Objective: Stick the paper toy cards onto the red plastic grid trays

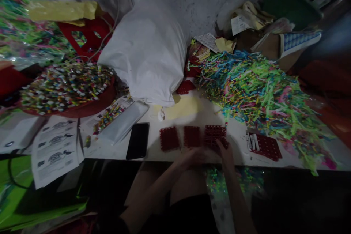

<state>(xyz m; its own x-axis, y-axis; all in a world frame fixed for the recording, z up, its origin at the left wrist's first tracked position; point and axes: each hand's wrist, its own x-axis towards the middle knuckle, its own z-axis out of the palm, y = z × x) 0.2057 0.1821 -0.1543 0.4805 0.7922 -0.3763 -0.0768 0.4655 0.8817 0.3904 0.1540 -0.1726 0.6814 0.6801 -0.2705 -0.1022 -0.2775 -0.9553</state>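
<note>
My right hand (225, 150) is at the near right corner of a dark red slotted card (215, 132), its fingers closed on the card's edge. My left hand (192, 156) is just left of it at the table's front edge. It is smeared by motion, so its fingers and anything in them cannot be made out. Two more dark red cards lie to the left, a middle one (192, 136) and a left one (169, 139) with toothed edges. On the right, white strips (252, 141) rest on a stack of red cards with pale dots (267, 147).
A black phone (138, 140) lies left of the cards. A large white sack (150, 51) stands behind. Colourful ribboned sticks (255, 87) are heaped at right; a red basin (87, 109) of small capped pieces stands at left. Printed sheets (57, 150) overhang the front edge.
</note>
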